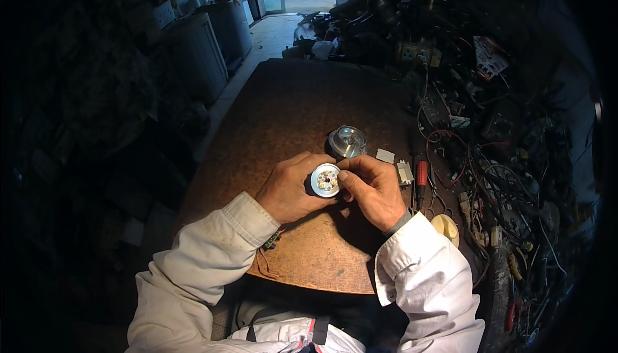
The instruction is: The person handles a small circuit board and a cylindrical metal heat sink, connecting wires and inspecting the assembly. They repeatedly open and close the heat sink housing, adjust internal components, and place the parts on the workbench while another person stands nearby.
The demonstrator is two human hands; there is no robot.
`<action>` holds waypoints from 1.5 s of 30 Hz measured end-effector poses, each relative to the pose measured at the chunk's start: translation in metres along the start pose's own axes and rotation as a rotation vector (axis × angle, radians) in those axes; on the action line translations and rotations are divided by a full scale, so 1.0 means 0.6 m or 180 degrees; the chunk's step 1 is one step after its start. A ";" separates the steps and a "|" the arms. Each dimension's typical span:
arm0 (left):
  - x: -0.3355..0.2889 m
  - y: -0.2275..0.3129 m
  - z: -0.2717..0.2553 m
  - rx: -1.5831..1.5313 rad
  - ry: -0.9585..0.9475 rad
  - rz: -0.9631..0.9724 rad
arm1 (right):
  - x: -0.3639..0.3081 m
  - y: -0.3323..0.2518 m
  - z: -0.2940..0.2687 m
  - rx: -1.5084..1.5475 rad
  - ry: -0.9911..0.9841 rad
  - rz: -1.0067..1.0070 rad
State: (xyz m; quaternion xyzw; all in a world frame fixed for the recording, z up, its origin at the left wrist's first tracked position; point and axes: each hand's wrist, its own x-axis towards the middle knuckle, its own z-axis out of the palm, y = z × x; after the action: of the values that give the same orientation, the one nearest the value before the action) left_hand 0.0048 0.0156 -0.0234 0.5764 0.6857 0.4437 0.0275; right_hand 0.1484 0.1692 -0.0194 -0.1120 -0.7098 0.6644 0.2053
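A small round LED lamp head (325, 180) with a pale rim faces up in the middle of the view. Several yellowish LEDs sit on its white disc. My left hand (293, 187) is closed around its left side, the fingers partly hidden behind it. From the right, my right hand (373, 192) pinches the lamp's edge, its thumb tip lying against the disc. Just beyond the hands stands a clear, round lens cover (348, 141) on the brown table (283, 105). A small green circuit board (271, 241) with wires lies by my left cuff.
Right of my hands are a flat white piece (385, 156), a small cream plastic box (404, 172), a red-handled screwdriver (421, 176), scissors (436, 203) and a yellowish rounded piece (445, 227). Tangled cables (515, 205) crowd the right side. Dark clutter (380, 18) piles up beyond the table.
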 end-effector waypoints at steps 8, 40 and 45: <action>0.000 -0.002 0.001 0.0033 0.0018 0.0075 | 0.000 -0.003 0.001 -0.0130 0.0012 0.0043; 0.003 0.017 0.000 -0.0160 0.0300 -0.0630 | -0.006 0.004 0.011 -0.0609 -0.0146 -0.0342; -0.003 -0.008 0.006 0.0056 0.0307 -0.0108 | -0.007 -0.003 0.015 -0.0922 -0.0118 -0.0320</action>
State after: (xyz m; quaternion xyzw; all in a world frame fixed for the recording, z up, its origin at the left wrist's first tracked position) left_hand 0.0036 0.0166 -0.0293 0.5428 0.6997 0.4644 -0.0031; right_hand 0.1482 0.1591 -0.0186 -0.0926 -0.8066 0.5460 0.2069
